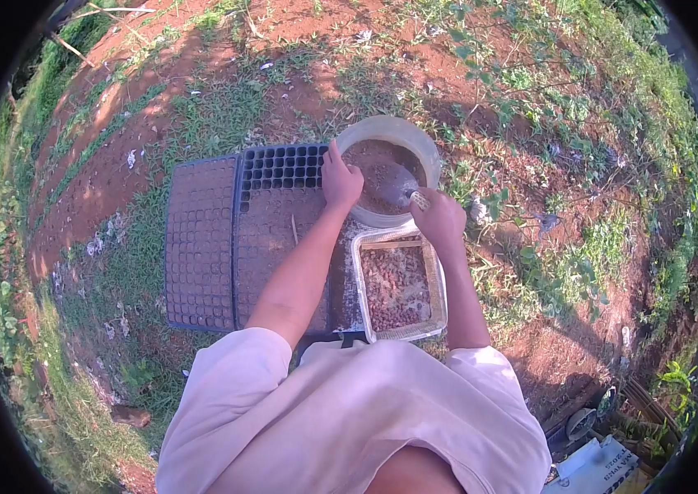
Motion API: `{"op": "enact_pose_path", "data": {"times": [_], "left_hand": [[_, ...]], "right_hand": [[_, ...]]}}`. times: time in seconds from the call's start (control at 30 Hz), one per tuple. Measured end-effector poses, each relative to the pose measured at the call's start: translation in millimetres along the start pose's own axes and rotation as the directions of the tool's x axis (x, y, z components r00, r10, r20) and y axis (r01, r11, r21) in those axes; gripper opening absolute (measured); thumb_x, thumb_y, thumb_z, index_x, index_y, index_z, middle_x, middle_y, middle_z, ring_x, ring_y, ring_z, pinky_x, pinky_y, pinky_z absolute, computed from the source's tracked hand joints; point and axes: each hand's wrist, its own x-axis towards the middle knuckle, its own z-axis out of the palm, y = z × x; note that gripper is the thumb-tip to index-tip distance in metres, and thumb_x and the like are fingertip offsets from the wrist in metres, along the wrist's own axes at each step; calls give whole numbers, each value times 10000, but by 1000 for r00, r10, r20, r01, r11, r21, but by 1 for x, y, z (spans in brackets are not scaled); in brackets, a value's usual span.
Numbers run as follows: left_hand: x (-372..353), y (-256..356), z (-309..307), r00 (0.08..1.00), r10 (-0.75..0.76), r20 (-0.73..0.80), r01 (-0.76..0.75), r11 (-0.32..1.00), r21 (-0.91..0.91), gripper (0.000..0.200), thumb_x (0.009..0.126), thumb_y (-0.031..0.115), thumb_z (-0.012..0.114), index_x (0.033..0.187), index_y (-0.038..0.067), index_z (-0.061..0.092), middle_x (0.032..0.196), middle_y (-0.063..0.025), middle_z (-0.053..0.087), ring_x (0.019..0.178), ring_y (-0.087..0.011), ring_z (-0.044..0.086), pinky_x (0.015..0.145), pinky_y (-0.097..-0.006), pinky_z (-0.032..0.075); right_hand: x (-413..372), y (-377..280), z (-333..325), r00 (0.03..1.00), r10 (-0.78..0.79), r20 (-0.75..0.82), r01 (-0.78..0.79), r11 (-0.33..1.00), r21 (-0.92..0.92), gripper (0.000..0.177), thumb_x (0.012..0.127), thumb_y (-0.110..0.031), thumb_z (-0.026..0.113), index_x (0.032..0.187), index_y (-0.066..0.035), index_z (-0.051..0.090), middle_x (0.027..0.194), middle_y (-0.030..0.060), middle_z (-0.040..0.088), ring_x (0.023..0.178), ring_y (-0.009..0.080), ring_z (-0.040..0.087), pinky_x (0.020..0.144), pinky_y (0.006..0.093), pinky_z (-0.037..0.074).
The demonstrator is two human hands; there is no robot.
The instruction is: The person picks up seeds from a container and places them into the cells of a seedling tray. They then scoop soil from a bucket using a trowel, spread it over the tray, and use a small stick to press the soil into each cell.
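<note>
Two trays, then: the filled tray at centre-left of the frame, and beside it the tray with bare cells across its top. Next, my left hand, grasping the left rim of the bucket. Inside, soil, with the scoop in it, long axis slanting down rightward to my right hand, the nearer one, clenched round its handle. Both trays lie leftward, past my left arm.

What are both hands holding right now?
Left hand: closed, holding the bucket by its rim.
Right hand: closed, holding the metal scoop by its handle.
</note>
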Motion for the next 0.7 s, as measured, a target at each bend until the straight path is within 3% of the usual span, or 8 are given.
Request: {"op": "enact_pose_path", "data": {"times": [0.07, 0.13, 0.27, 0.37, 0.43, 0.7], "left_hand": [[-1, -2, 2, 1000, 12, -3, -12, 1000, -6, 693, 807, 59, 520, 1440, 38, 241, 1258, -234, 452, 1129, -420, 492, 941, -482, 433], [0, -5, 4, 999, 41, -9, -41, 999, -19, 690, 807, 49, 515, 1438, 24, 238, 1257, -243, 449, 1130, -426, 487, 954, -481, 421], [0, -7, 3, 999, 43, 5, -42, 999, -20, 685, 810, 35, 509, 1437, 11, 235, 1257, -249, 447, 1131, -429, 484, 965, -480, 410], [2, -7, 6, 998, 52, -21, -52, 998, -20, 677, 814, 16, 501, 1437, 11, 237, 1255, -245, 448, 1131, -427, 483, 965, -479, 407], [0, -7, 5, 998, 55, -31, -56, 998, -31, 668, 819, 7, 495, 1437, 16, 242, 1256, -242, 447, 1130, -422, 484, 963, -477, 407], [-1, -5, 5, 999, 29, -27, -30, 998, -52, 653, 825, 1, 488, 1434, 32, 254, 1236, -234, 454, 1120, -412, 493, 940, -476, 418]], "right_hand": [[9, -5, -9, 997, -25, 72, 26, 999, -19, 328, 751, -319, 723, 969, -75, 728, 843, 149, 696, 717, 330, 683, 650, 415, 547], [22, -16, -7, 959, -46, 279, 103, 976, -192, 268, 730, -283, 708, 882, -65, 738, 806, 175, 695, 726, 340, 685, 661, 423, 550], [40, -16, 40, 954, -39, 296, 91, 982, -166, 243, 705, -268, 689, 830, -66, 739, 799, 197, 694, 747, 345, 691, 692, 424, 558], [44, -9, 51, 962, 43, 271, -35, 999, -34, 274, 684, -280, 676, 850, -73, 746, 816, 202, 697, 771, 348, 694, 721, 420, 562], [37, -11, 42, 946, 133, 294, -132, 991, -23, 329, 692, -313, 671, 904, -73, 750, 826, 202, 700, 783, 353, 693, 742, 418, 561], [23, -15, 15, 942, 237, 240, -254, 966, 43, 372, 707, -375, 687, 946, -99, 755, 803, 192, 702, 789, 351, 692, 753, 418, 553]]}}
